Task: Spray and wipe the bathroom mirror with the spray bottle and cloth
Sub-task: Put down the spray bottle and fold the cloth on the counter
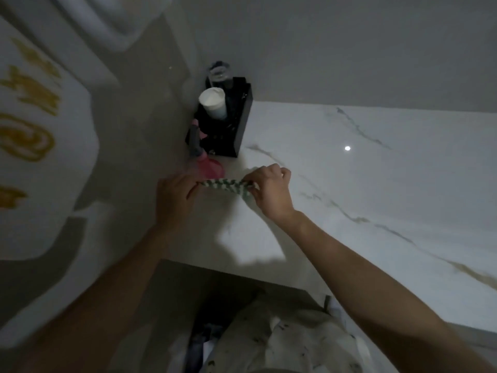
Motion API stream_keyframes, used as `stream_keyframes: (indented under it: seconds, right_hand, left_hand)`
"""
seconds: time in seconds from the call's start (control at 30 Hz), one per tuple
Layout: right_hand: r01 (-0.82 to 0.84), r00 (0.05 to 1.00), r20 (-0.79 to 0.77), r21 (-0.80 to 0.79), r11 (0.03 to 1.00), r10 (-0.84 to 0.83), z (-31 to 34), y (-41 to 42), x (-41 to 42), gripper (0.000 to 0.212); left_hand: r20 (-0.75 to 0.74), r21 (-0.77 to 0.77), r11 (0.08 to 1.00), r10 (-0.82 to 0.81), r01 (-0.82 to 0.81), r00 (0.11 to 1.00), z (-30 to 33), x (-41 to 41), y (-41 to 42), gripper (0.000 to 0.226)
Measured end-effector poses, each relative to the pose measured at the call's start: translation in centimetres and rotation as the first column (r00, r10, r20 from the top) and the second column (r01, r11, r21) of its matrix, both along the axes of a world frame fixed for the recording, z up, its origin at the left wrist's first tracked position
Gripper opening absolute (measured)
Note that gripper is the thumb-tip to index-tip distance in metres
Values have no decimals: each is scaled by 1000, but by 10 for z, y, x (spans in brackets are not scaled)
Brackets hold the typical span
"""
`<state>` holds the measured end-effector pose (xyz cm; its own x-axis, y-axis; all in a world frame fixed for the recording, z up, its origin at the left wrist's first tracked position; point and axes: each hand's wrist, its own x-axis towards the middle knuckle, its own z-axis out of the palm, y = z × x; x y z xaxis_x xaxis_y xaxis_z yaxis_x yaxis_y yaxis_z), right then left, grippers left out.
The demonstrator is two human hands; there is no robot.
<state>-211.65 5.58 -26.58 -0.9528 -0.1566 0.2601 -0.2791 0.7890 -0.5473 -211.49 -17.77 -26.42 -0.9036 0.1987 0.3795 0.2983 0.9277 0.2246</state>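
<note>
Both forearms reach from 6 o'clock. Left hand (174, 193) and right hand (270, 191) each pinch end of cloth (226, 185), stretched 9-to-3 above counter (349, 184). Spray bottle (208, 164) at 11 o'clock, nearer left grip.

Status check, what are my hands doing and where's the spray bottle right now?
Left hand and right hand each pinch an end of the checked cloth. Pink spray bottle stands untouched on the counter, beside the black organizer. Nothing blocking it.
</note>
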Motion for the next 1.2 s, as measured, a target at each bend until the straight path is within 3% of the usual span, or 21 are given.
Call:
stream_keyframes:
  seconds: [0.17,0.4,0.5,0.63,0.73,0.83,1.0,1.1,1.2]
  right_hand:
    - [-74,997,-22,157,985,79,-44,-52,35,27]
    - [-192,981,47,150,970,187,-77,-61,90,30]
    - [-202,979,43,158,966,198,-81,-63,98,25]
    - [-238,971,43,175,955,234,-83,-68,105,24]
    - [-268,963,69,195,943,260,-90,-68,111,24]
    - [-285,958,44,184,941,282,-91,-63,112,12]
    - [-184,981,-36,160,970,192,-86,-61,92,35]
    - [-202,978,103,295,934,179,-83,-68,77,44]
    - [-265,945,284,365,893,164,-83,-71,69,46]
  left_hand:
    - [10,-31,999,34,-34,999,-33,45,-45,26]
    - [164,-44,998,46,-39,985,-80,108,-66,26]
    - [187,-40,999,31,-24,982,-87,117,-68,43]
    - [314,-76,996,75,-54,946,-96,125,-73,16]
    - [385,-97,993,100,-68,918,-107,132,-77,17]
    - [369,-106,989,134,-102,920,-106,132,-72,18]
    - [247,-113,984,164,-139,955,-74,114,-55,28]
    - [244,-136,984,142,-111,959,-69,90,-46,39]
    - [349,-327,945,114,7,930,-75,72,-42,49]
